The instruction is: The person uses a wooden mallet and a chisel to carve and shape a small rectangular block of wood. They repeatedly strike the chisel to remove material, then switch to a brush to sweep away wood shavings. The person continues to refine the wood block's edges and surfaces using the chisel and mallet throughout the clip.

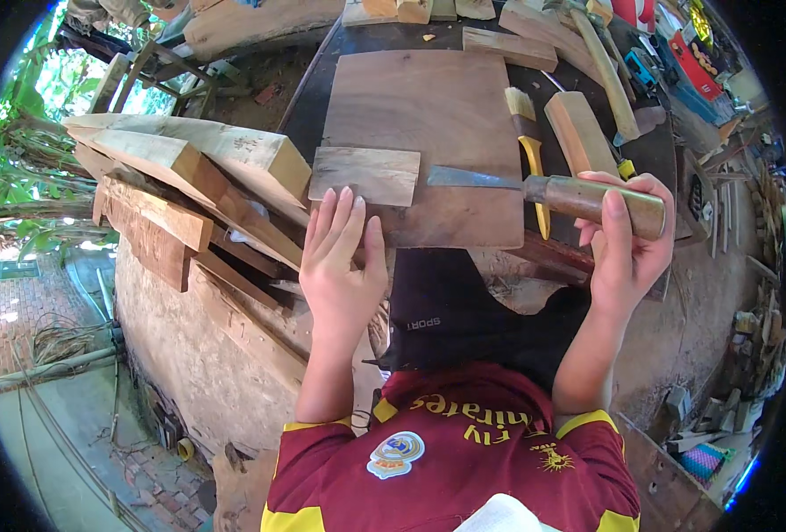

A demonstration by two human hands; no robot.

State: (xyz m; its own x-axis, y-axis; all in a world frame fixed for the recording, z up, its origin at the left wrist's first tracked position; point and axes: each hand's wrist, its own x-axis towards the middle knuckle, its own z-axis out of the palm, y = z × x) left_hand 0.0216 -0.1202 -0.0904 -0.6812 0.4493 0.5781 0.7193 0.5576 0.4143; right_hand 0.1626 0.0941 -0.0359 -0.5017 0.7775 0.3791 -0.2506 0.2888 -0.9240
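My left hand (347, 257) lies with fingers stretched out, its fingertips at the near left edge of a small rectangular wooden piece (371, 174). That piece rests on a larger flat brown board (411, 97). My right hand (630, 235) is closed round the thick wooden handle of a chisel (563, 197). The chisel's metal blade points left over the board, its tip a short gap away from the small piece. Just beyond the blade, a paintbrush (530, 146) with a yellow-and-black handle lies along the board's right edge, partly under the chisel.
A wooden block (579, 133) and a hammer-like tool with a long wooden handle (610, 75) lie to the right. Long timber pieces (189, 164) are stacked at the left. Offcuts (508, 49) sit at the back of the dark table, with a red toolbox (694, 66) at the far right.
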